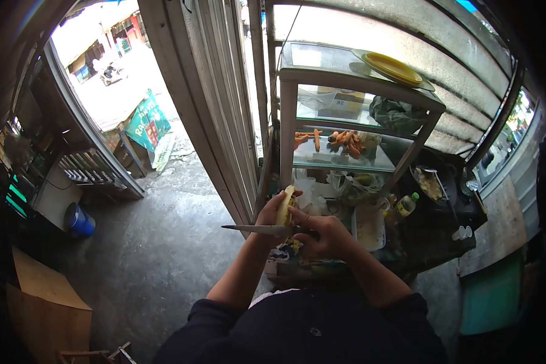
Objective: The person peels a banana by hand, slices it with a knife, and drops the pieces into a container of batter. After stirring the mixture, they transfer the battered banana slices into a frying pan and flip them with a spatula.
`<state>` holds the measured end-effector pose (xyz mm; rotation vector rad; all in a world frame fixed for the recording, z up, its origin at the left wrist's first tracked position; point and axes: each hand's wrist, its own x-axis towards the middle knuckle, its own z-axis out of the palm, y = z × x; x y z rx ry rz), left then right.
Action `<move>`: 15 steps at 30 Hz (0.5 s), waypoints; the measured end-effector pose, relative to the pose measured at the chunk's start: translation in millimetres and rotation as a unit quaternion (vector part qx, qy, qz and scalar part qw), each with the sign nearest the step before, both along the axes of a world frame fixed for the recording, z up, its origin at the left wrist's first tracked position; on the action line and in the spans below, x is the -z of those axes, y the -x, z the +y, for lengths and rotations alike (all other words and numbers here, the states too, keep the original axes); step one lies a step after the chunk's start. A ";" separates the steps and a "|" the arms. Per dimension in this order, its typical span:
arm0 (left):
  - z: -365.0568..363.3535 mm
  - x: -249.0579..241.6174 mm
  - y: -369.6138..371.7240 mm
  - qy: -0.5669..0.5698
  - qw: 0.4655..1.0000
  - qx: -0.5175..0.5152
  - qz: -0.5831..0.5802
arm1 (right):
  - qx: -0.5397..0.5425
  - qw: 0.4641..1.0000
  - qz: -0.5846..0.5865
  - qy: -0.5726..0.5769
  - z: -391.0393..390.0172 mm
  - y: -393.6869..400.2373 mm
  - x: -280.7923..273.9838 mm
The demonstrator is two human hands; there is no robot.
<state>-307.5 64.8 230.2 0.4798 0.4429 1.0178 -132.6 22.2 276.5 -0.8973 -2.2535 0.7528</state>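
My left hand (268, 213) is closed around a pale yellow, peeled-looking banana (284, 207), which stands nearly upright with its tip above my fingers. In my right hand (329, 235) is a knife (258, 229), gripped by the handle, its long blade pointing left across my left wrist. The fingers of my right hand reach up to the banana's lower side. Yellow and blackened peels (292, 245) lie just below my hands, partly hidden by them.
Before me stands a glass display case (288, 97) with orange-brown fried pieces (348, 143) on a shelf and yellow plates (394, 68) on top. To the right are a white container (369, 227), a bottle (404, 206) and a pan of food (429, 184). A blue bucket (79, 220) stands at left.
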 end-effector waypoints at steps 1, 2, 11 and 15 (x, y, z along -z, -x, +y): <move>-1.4 0.2 0.3 -0.002 1.000 -0.004 0.011 | 0.003 1.000 0.013 -0.018 -0.1 -0.1 1.2; -1.5 1.9 1.0 -0.002 1.000 -0.004 0.011 | 0.002 1.000 0.013 -0.018 -1.0 -0.1 -1.0; -15.5 -9.7 6.9 0.032 0.997 -0.059 0.025 | 0.037 0.998 -0.021 -0.055 -3.1 5.6 -4.9; -17.6 -6.4 9.4 -0.013 0.998 -0.053 0.043 | 0.045 0.994 -0.029 -0.092 4.5 2.1 3.9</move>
